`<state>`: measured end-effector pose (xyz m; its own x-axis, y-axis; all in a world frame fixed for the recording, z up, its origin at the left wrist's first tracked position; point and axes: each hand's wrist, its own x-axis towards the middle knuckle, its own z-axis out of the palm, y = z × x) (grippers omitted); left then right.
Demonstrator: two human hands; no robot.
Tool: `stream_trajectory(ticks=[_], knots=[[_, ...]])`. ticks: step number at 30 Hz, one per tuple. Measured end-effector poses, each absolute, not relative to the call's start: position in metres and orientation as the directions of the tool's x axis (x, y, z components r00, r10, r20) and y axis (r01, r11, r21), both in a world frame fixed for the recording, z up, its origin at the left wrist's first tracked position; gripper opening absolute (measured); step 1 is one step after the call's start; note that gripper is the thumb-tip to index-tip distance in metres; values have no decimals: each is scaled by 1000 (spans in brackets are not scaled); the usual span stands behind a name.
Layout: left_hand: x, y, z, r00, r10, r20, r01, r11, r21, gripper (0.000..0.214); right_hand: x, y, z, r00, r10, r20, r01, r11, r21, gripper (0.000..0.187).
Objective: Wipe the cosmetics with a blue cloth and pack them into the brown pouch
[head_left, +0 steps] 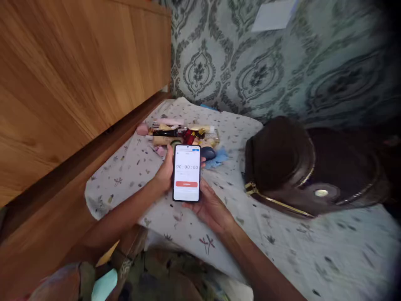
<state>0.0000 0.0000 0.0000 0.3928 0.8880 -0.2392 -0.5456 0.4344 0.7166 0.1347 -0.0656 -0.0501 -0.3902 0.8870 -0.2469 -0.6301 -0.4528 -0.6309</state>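
Note:
A smartphone [187,173] is held upright between both hands, its lit screen facing me and showing 00:00:00 above a red button. My left hand [164,171] grips its left edge, with the thumb along the side. My right hand [213,205] supports it from the right and below, and some of its fingers are hidden behind the phone. Just beyond the phone lies a pile of small items: a pink tube [169,121], a dark red item with gold parts [191,136], a dark rounded object [208,153] and a blue cloth [219,157].
A white patterned cloth [122,179] covers the surface. On the right sits a dark brown bag [278,163] with gold zips. A wooden panel [87,62] rises at the left, and a patterned wall [219,62] stands behind. Pale paper [273,16] shows on the wall.

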Motion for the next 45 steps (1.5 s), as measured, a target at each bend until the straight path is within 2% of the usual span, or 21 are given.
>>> stream_trajectory(ticks=[4, 8, 11, 17, 21, 30, 35, 40, 45], knots=[[-14, -11, -20, 261, 929, -263, -457, 359, 814, 78, 136, -65, -48, -367, 900, -236, -642, -428, -635, 44], [-41, -47, -33, 224, 961, -162, -241, 216, 946, 59, 137, -65, -48, -367, 904, -221, -666, -421, -616, 42], [-57, -74, -36, 281, 953, -110, -81, 137, 987, 47, 136, -65, -50, -362, 902, -236, -683, -429, -591, 42], [-62, -92, -38, 399, 902, -166, 108, 133, 985, 35, 136, -66, -51, -387, 889, -244, -696, -456, -555, 39], [-59, -92, -44, 402, 901, -166, 88, 143, 986, 36, 136, -68, -48, -390, 889, -240, -694, -455, -558, 43], [-56, -95, -43, 389, 902, -186, 33, 188, 982, 44, 133, -72, -51, -414, 883, -222, -654, -458, -602, 33], [-51, -97, -41, 397, 903, -162, -40, 193, 980, 49, 133, -71, -50, -406, 885, -227, -637, -452, -624, 40], [-48, -98, -40, 327, 935, -138, -124, 187, 974, 44, 130, -71, -48, -397, 892, -218, -636, -439, -635, 41], [-50, -99, -40, 294, 937, -188, -251, 265, 931, 41, 128, -72, -47, -408, 893, -189, -609, -420, -672, 41]])
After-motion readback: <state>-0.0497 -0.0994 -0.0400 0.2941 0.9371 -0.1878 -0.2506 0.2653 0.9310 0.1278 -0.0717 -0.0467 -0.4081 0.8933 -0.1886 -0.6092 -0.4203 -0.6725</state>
